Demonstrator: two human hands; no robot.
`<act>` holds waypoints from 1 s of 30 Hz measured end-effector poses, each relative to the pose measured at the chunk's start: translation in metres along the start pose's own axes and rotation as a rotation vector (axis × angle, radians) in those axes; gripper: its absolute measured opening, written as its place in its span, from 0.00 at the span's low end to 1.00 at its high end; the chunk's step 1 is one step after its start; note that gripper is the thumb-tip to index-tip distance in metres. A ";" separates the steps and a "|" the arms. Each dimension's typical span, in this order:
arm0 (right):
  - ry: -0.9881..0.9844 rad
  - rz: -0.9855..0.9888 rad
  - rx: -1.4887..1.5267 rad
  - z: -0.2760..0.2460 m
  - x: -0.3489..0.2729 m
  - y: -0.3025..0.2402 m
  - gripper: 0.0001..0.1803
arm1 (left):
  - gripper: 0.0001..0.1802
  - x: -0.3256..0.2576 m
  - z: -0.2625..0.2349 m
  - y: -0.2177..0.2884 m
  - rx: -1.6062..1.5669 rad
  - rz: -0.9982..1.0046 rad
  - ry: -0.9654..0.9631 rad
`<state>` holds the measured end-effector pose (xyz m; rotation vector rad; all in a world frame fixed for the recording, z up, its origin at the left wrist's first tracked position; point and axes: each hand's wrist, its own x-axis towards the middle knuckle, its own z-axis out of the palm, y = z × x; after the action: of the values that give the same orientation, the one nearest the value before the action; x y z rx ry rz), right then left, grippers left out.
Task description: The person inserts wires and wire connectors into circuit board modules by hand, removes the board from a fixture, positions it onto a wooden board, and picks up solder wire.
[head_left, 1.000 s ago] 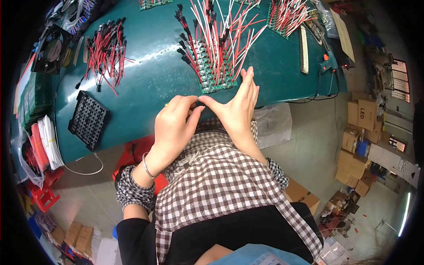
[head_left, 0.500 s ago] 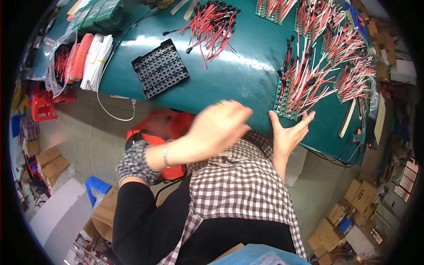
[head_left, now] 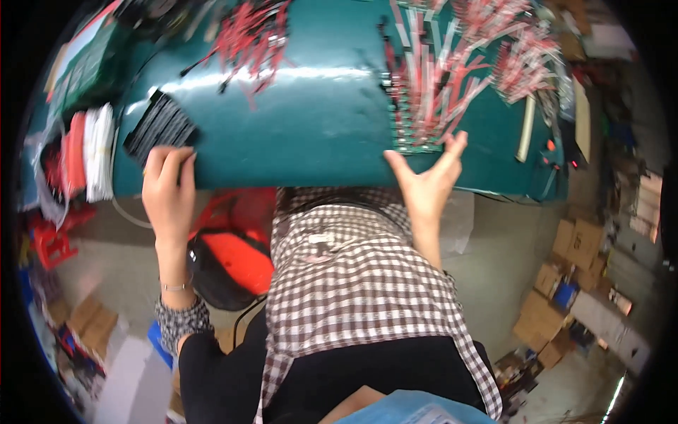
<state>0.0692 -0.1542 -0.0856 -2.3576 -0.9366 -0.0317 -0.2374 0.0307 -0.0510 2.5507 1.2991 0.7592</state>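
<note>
My left hand [head_left: 168, 189] reaches far left to the near edge of the teal table [head_left: 304, 134]. Its fingertips lie on the near corner of a black gridded tray [head_left: 159, 127], and no grip on it shows. My right hand [head_left: 428, 178] is spread open at the table's front edge. Its fingers touch the near edge of a green board [head_left: 413, 138] that carries several red and white wires [head_left: 441, 78]. The picture is blurred by motion.
Loose bundles of red wires [head_left: 247, 39] lie at the back of the table, with more at the right [head_left: 526, 60]. Red and white stacks [head_left: 88, 152] sit at the left edge. A red and black stool [head_left: 233, 247] stands below. Cardboard boxes [head_left: 565, 247] lie on the floor at right.
My left hand has swung from the middle out to the left, onto the black tray. My right hand has stayed at the green board. The view has shifted.
</note>
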 end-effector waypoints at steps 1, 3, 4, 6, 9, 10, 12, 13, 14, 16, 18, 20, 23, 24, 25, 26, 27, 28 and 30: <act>0.013 -0.026 -0.044 0.003 -0.001 0.001 0.69 | 0.06 -0.005 -0.002 0.007 0.006 -0.009 0.018; 0.027 -0.062 -0.084 0.008 -0.003 0.001 0.69 | 0.07 -0.008 0.005 0.018 -0.089 0.017 0.027; 0.008 -0.064 -0.077 0.006 0.000 0.001 0.69 | 0.08 -0.013 0.003 0.024 -0.152 0.026 0.029; 0.004 -0.059 -0.029 0.002 -0.001 -0.005 0.68 | 0.08 -0.020 0.007 0.032 -0.287 0.057 -0.042; 0.098 -0.116 -0.026 0.004 0.000 0.000 0.65 | 0.05 -0.017 0.016 0.034 -0.555 -0.092 -0.327; 0.089 -0.097 -0.054 0.003 -0.001 0.000 0.65 | 0.05 -0.021 0.012 0.031 -0.678 -0.277 -0.492; 0.073 -0.157 -0.104 0.005 0.003 0.005 0.65 | 0.05 -0.033 0.008 0.018 -0.782 -0.407 -0.760; 0.051 -0.121 -0.115 0.003 0.003 0.001 0.65 | 0.05 -0.039 0.004 0.015 -0.781 -0.429 -0.749; 0.039 -0.134 -0.111 0.004 0.003 -0.001 0.65 | 0.05 -0.045 0.001 0.012 -0.822 -0.376 -0.760; 0.043 -0.136 -0.096 0.004 0.003 -0.002 0.65 | 0.06 -0.059 0.002 0.005 -0.867 -0.330 -0.764; 0.038 -0.144 -0.086 0.003 0.000 -0.002 0.65 | 0.09 -0.087 0.024 -0.009 -0.698 -0.284 -1.120; 0.049 -0.132 -0.111 0.003 0.001 -0.002 0.65 | 0.14 -0.124 0.065 -0.032 -0.285 -0.087 -1.206; 0.039 -0.127 -0.069 0.004 0.000 -0.005 0.63 | 0.19 -0.179 0.119 -0.071 -0.140 0.096 -1.234; 0.038 -0.127 -0.071 0.004 0.000 -0.007 0.63 | 0.20 -0.199 0.132 -0.082 -0.175 0.139 -1.079; 0.031 -0.117 -0.064 0.004 -0.001 -0.008 0.63 | 0.22 -0.203 0.138 -0.084 -0.212 0.179 -0.922; 0.023 -0.106 -0.056 0.003 -0.001 -0.009 0.63 | 0.22 -0.204 0.145 -0.088 -0.215 0.177 -0.921; 0.019 -0.109 -0.057 0.003 -0.001 -0.009 0.63 | 0.24 -0.203 0.153 -0.092 -0.157 0.127 -1.074; 0.023 -0.093 -0.071 0.002 -0.001 -0.009 0.62 | 0.26 -0.202 0.157 -0.090 -0.098 0.073 -1.223; 0.024 -0.085 -0.075 0.003 0.001 -0.008 0.62 | 0.27 -0.184 0.151 -0.061 -0.078 0.206 -1.384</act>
<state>0.0643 -0.1472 -0.0838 -2.3788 -1.0395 -0.1310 -0.2919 -0.0688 -0.2686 2.2147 0.4819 -0.8455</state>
